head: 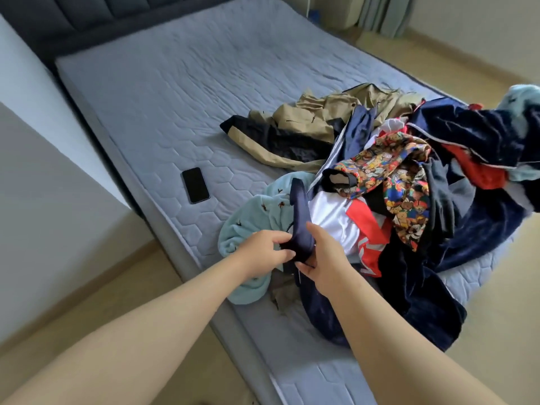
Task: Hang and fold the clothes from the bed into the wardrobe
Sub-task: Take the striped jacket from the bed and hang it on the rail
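A pile of clothes lies on the near right part of the bed (163, 92). Both my hands grip a navy garment (301, 211) at the pile's near left edge: my left hand (263, 252) pinches its lower end, my right hand (324, 255) holds it from the right. Under it lie a light blue fleece (248, 226) and a white and red top (347, 226). A bear-print garment (391, 176), dark navy velvet clothes (479, 135) and a tan and black jacket (304, 124) fill the rest of the pile. No wardrobe is in view.
A black phone (195, 185) lies face up on the mattress, left of the pile. A dark padded headboard (96, 16) stands at the far end. A white wall (35, 147) runs along the bed's left side. Pale floor (479, 331) lies to the right.
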The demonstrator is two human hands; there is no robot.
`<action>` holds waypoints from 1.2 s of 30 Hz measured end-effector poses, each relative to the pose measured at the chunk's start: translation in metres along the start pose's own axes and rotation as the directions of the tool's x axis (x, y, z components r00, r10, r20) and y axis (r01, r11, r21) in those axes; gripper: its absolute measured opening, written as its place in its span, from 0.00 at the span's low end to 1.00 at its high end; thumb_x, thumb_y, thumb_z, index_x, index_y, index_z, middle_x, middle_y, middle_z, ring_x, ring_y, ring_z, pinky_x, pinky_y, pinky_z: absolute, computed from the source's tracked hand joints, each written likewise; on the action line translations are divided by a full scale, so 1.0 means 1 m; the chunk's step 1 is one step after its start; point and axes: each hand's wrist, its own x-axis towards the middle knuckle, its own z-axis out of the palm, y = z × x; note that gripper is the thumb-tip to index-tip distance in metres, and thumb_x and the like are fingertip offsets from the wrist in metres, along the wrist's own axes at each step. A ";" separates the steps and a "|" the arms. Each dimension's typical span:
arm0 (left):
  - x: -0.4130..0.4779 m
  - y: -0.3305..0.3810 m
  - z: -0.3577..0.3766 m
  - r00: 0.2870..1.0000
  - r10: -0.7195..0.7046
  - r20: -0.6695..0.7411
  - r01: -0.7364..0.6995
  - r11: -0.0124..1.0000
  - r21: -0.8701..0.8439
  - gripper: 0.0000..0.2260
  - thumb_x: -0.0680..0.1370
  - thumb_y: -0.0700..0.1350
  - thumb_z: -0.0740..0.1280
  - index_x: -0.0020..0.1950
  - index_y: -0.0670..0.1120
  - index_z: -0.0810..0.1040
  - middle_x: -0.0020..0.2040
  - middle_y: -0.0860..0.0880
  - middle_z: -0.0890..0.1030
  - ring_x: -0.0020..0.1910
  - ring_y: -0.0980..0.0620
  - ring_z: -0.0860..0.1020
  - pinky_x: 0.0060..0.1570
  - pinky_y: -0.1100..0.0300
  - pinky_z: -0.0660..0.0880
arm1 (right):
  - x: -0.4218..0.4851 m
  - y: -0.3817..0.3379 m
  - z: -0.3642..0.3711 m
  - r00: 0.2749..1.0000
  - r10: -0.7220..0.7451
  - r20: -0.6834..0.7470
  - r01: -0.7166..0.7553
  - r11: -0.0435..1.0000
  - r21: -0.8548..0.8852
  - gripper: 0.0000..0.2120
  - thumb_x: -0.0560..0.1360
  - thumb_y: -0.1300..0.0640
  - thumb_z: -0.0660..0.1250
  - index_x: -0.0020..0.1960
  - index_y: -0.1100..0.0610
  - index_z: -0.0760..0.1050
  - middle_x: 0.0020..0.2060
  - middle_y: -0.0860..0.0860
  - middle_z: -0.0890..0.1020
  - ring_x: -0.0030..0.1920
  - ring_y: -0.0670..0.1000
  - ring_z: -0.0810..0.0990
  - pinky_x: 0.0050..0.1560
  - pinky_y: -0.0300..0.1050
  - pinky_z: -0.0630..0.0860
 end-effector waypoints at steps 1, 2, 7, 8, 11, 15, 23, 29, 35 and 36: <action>-0.008 0.008 -0.007 1.000 0.004 0.019 -0.003 1.000 -0.024 0.13 0.75 0.39 0.66 0.38 0.58 0.76 0.27 0.64 0.75 0.28 0.68 0.71 0.36 0.69 0.66 | -0.010 -0.006 0.002 1.000 -0.008 -0.021 0.007 1.000 -0.016 0.14 0.74 0.54 0.66 0.57 0.58 0.71 0.57 0.58 0.75 0.47 0.56 0.77 0.31 0.43 0.72; -0.017 0.017 -0.012 0.999 0.014 0.033 -0.013 0.999 -0.045 0.12 0.75 0.38 0.66 0.39 0.55 0.77 0.27 0.64 0.75 0.28 0.68 0.71 0.35 0.71 0.65 | -0.020 -0.012 0.002 0.999 -0.022 -0.032 0.021 0.999 -0.032 0.13 0.74 0.57 0.66 0.57 0.60 0.71 0.55 0.59 0.75 0.44 0.56 0.77 0.30 0.42 0.71; -0.065 0.061 -0.042 0.998 0.062 0.012 -0.060 0.989 -0.135 0.06 0.74 0.32 0.62 0.44 0.32 0.78 0.36 0.46 0.75 0.36 0.55 0.71 0.41 0.58 0.68 | -0.085 -0.036 0.005 0.980 -0.201 0.007 0.198 0.958 -0.208 0.08 0.74 0.65 0.61 0.36 0.59 0.70 0.31 0.54 0.70 0.31 0.50 0.69 0.33 0.41 0.70; -0.074 0.069 -0.048 0.998 0.059 -0.031 -0.064 0.985 -0.163 0.08 0.74 0.30 0.61 0.45 0.35 0.80 0.39 0.47 0.78 0.38 0.56 0.74 0.44 0.61 0.71 | -0.099 -0.040 0.006 0.968 -0.251 0.019 0.248 0.943 -0.222 0.10 0.74 0.65 0.61 0.35 0.58 0.69 0.30 0.53 0.70 0.30 0.49 0.69 0.35 0.41 0.69; -0.095 0.091 -0.063 0.970 0.049 -0.236 -0.093 0.980 -0.178 0.18 0.73 0.27 0.56 0.43 0.46 0.80 0.41 0.52 0.80 0.39 0.61 0.77 0.43 0.67 0.73 | -0.138 -0.058 0.009 0.950 -0.312 0.027 0.310 0.924 -0.224 0.07 0.76 0.61 0.58 0.40 0.58 0.69 0.35 0.54 0.72 0.37 0.52 0.72 0.44 0.45 0.69; -0.108 0.114 -0.074 0.962 0.089 -0.258 -0.070 0.994 0.080 0.20 0.74 0.31 0.55 0.61 0.49 0.71 0.54 0.53 0.71 0.50 0.53 0.72 0.43 0.64 0.69 | -0.191 -0.078 0.010 0.935 -0.354 -0.035 0.348 0.931 -0.109 0.05 0.71 0.60 0.58 0.45 0.61 0.69 0.41 0.58 0.72 0.44 0.57 0.72 0.46 0.48 0.64; -0.125 0.177 -0.088 0.908 0.268 -0.322 -0.090 0.876 0.474 0.10 0.81 0.45 0.55 0.52 0.43 0.74 0.49 0.43 0.78 0.49 0.44 0.76 0.45 0.56 0.69 | -0.275 -0.105 0.023 0.834 -0.538 0.124 0.510 0.836 0.200 0.11 0.69 0.61 0.56 0.32 0.55 0.56 0.24 0.51 0.60 0.28 0.51 0.59 0.33 0.43 0.56; -0.154 0.215 -0.136 0.809 0.238 -0.538 -0.117 0.961 0.249 0.11 0.80 0.41 0.53 0.38 0.47 0.65 0.35 0.47 0.72 0.36 0.47 0.70 0.30 0.58 0.62 | -0.297 -0.114 0.013 0.756 -0.646 0.104 0.651 0.758 -0.024 0.14 0.69 0.49 0.71 0.36 0.58 0.72 0.34 0.53 0.73 0.35 0.51 0.71 0.35 0.38 0.63; -0.183 0.252 -0.176 0.680 0.342 -0.648 -0.209 0.938 0.276 0.07 0.79 0.38 0.54 0.46 0.44 0.72 0.42 0.45 0.76 0.42 0.47 0.71 0.35 0.58 0.64 | -0.295 -0.108 0.031 0.485 -0.751 0.449 0.860 0.315 -0.402 0.12 0.65 0.49 0.75 0.40 0.48 0.73 0.30 0.39 0.77 0.30 0.37 0.75 0.27 0.31 0.68; -0.189 0.251 -0.184 0.661 0.347 -0.666 -0.190 0.935 0.298 0.07 0.79 0.40 0.56 0.47 0.45 0.73 0.42 0.47 0.76 0.41 0.48 0.71 0.34 0.59 0.64 | -0.296 -0.109 0.038 0.485 -0.740 0.467 0.842 0.249 -0.479 0.12 0.65 0.52 0.74 0.40 0.48 0.71 0.32 0.42 0.77 0.33 0.41 0.75 0.29 0.35 0.68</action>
